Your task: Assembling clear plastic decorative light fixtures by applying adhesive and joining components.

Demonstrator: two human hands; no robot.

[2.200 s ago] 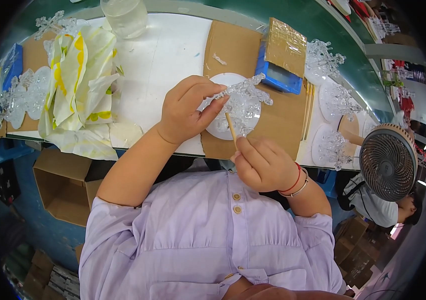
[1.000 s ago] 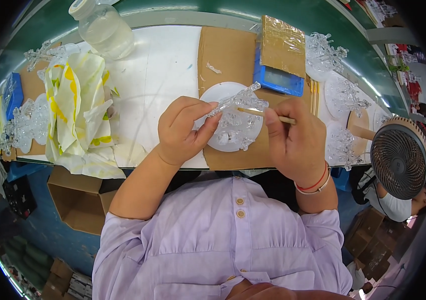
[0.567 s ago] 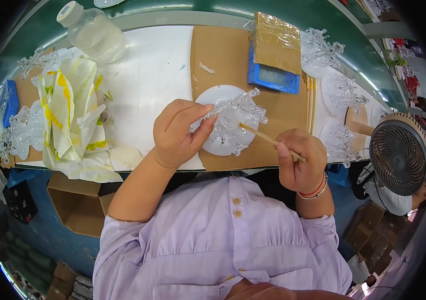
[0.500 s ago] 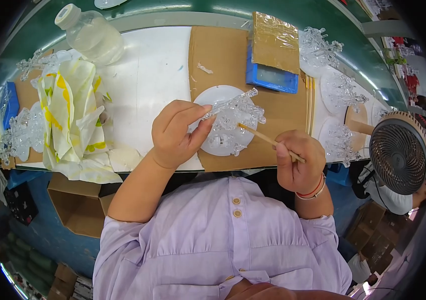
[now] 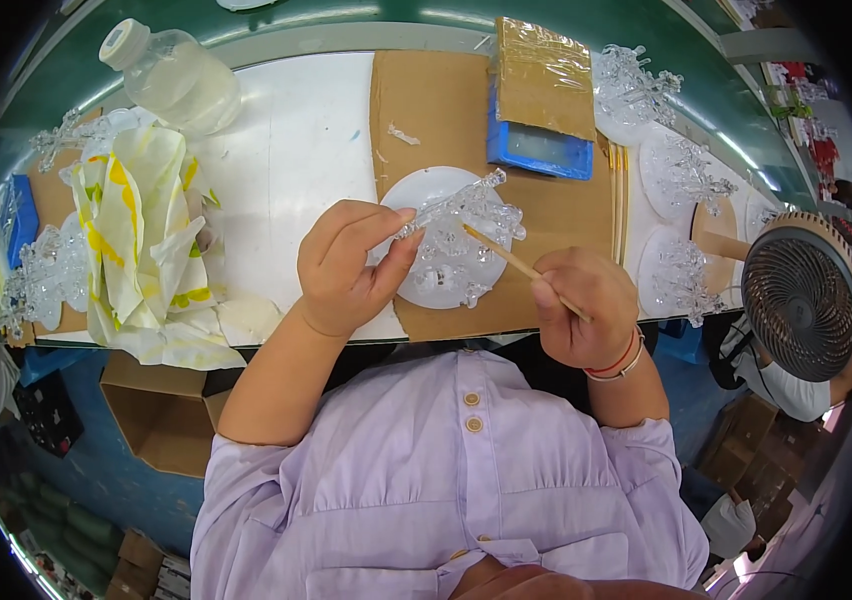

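Between its thumb and fingertips my left hand (image 5: 354, 262) pinches a clear plastic ornament (image 5: 458, 212), tilted over a round white disc (image 5: 428, 184). More clear pieces lie on that disc, but their exact shapes are hard to make out. My right hand (image 5: 588, 308) is closed round a thin wooden stick (image 5: 516, 262). The stick slants up to the left, with its darker tip at the ornament. Whether the tip touches the plastic, I cannot tell.
Behind the disc, a blue box (image 5: 538, 150) sits partly under a taped cardboard piece (image 5: 546, 78) on the cardboard sheet (image 5: 426, 90). A clear bottle (image 5: 184, 85) and crumpled patterned wrapping (image 5: 141, 235) are left. More clear ornaments (image 5: 681, 275) and a fan (image 5: 801, 295) stand right.
My right hand has shifted slightly left and up, carrying the stick's tip further over the ornament. My left hand keeps its pinch, and the whole view has shifted a little.
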